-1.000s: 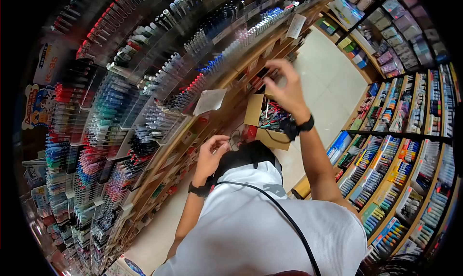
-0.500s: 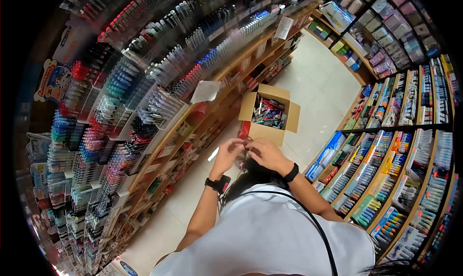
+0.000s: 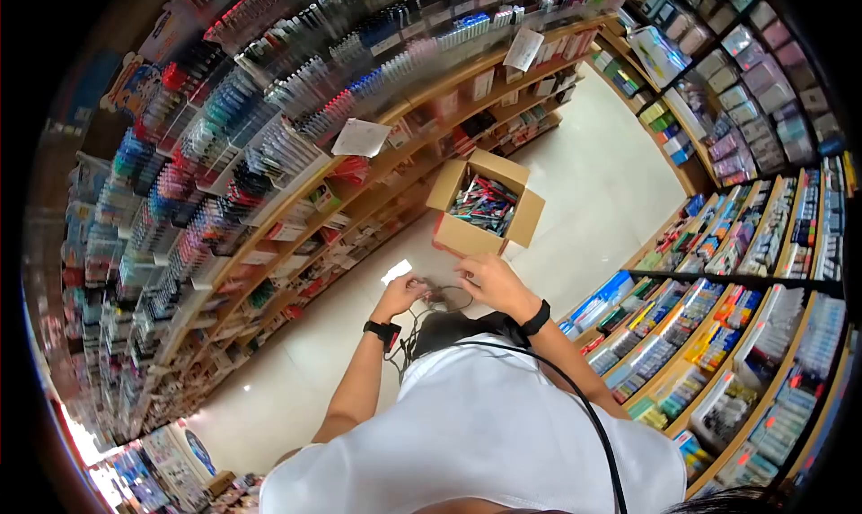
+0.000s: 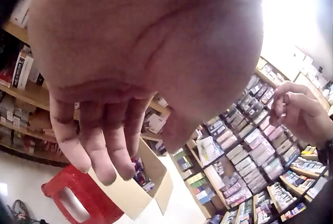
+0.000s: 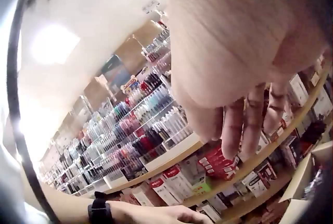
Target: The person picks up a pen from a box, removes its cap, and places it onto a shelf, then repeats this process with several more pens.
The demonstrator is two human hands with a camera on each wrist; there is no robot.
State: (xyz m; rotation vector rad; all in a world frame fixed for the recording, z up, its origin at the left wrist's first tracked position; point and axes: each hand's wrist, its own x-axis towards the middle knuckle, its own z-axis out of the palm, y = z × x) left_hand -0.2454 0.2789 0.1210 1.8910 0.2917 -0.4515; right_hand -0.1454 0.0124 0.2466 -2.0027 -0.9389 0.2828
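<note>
Two hands show on my feed, apart from each other, beyond the person's white shirt (image 3: 521, 433): the left hand (image 3: 403, 296) has loosely bent fingers and I see nothing held in it; the right hand (image 3: 496, 286), nearer the carton, has relaxed, bent fingers, and I find nothing in its grasp. Just beyond them, on the floor (image 3: 575, 173), the cardboard carton (image 3: 469, 236) stands upright, touched by neither hand, with pens (image 3: 485, 204) heaped inside. I judge the load heavy as a whole, each pen light, stiff and somewhat slick, and the flaps (image 3: 526, 219) liable to fold; a hold on the carton belongs low on opposite walls, and a single pen is best pinched at mid-barrel. The carton's mouth points up, its flaps splayed outward; its footprint reads near square through this lens, so I cannot assign a long axis. The pens' long axes run at mixed angles. Farther out, I note rows of racked pens (image 3: 269, 137) on the left, a paper sheet (image 3: 362, 139) below them, and stocked display shelves (image 3: 745, 280) on the right.
</note>
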